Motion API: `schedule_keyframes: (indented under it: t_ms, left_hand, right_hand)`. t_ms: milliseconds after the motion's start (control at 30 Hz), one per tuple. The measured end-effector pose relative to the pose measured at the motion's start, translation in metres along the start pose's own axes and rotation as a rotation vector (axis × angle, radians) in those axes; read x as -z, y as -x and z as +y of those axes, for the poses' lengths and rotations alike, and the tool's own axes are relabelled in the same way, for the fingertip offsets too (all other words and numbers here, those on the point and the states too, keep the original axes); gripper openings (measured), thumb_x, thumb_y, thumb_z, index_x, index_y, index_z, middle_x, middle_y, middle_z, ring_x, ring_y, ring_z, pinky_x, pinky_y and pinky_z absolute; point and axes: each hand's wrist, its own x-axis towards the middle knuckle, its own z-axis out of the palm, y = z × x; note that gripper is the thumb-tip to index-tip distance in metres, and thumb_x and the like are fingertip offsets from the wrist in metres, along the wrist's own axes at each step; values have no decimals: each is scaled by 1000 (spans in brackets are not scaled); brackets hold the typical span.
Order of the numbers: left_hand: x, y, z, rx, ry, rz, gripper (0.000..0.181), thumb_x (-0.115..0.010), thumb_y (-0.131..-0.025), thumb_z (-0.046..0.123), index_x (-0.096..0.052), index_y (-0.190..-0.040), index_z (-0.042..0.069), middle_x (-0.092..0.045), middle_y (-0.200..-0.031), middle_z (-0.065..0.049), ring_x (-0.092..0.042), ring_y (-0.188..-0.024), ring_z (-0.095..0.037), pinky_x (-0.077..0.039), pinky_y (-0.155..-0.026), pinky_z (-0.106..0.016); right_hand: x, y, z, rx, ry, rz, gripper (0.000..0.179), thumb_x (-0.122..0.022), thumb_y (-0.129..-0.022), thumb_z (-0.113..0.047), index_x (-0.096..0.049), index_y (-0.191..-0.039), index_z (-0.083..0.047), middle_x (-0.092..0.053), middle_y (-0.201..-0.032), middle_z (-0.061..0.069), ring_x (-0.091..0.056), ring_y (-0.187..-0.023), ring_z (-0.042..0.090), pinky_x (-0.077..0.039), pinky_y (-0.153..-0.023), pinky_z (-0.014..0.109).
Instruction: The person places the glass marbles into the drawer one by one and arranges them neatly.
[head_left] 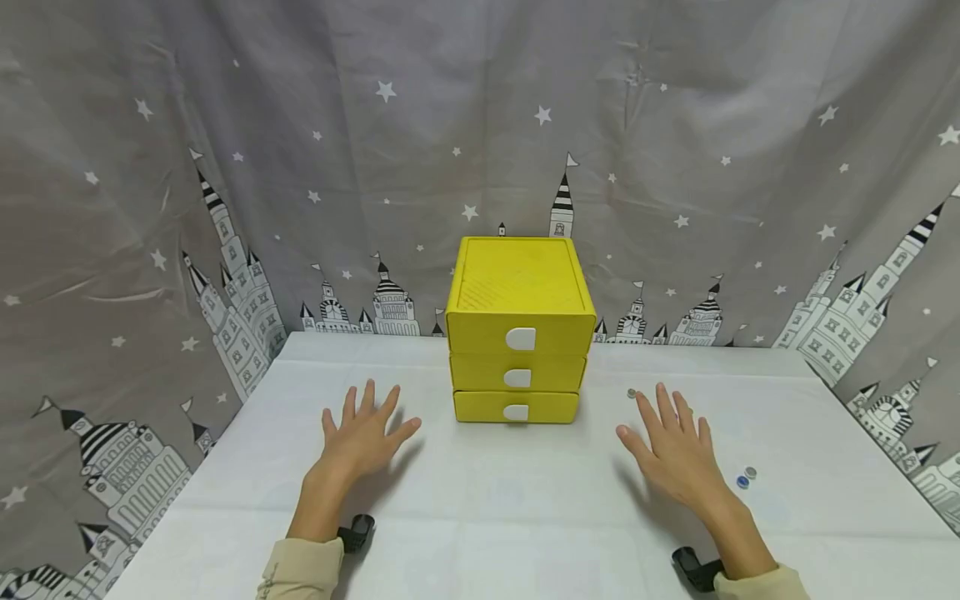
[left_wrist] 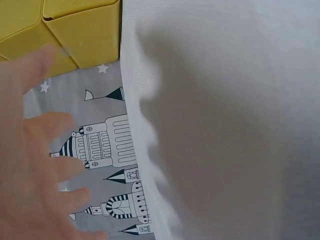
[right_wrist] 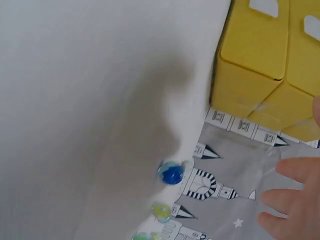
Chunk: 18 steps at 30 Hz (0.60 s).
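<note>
Over the white table my left hand [head_left: 358, 443] is held with fingers spread, to the left of a yellow box with three drawers [head_left: 521, 333]. It touches nothing, and its shadow falls on the cloth below. On the other side of the box, my right hand [head_left: 678, 462] is held in the same way, fingers straight and holding nothing. Small glass marbles lie around it: a clear one [head_left: 632, 393] beyond the fingertips, a blue one [head_left: 742, 482] and another clear one [head_left: 751, 472] right of the wrist. The right wrist view shows a blue marble [right_wrist: 171, 173] and a yellow-green marble [right_wrist: 161, 212].
All three drawers are pushed in, each with a white tab handle [head_left: 518, 378]. White cloth [head_left: 517, 500] covers the table. A grey curtain [head_left: 480, 125] printed with castles and stars hangs behind it and at both sides.
</note>
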Motion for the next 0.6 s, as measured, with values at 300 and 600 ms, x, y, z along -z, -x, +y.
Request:
schedule_keyframes:
  t_ms: [300,600]
  left_hand:
    - [13,-13,13,-140,365,248,66,-47,-102,48,-39,-151,4,-30,-155,-25,-28,-140,-45,-25,-109,-62]
    - [50,-40,58,-266,916,229,62,-47,-104,40,-29,-156,12,-33,-154,-15,-39,-137,-34,-40,-104,-50]
  right_hand:
    - [12,-5,-19,62,-333,181,49,-57,-100,-32,-54,-135,3,-61,-127,23,-55,-118,42,-42,-97,58]
    - [24,-30,-64,67,-1010,-65,49,-55,-102,-28,-47,-141,2,-55,-133,22,-54,-121,38,-47,-99,44]
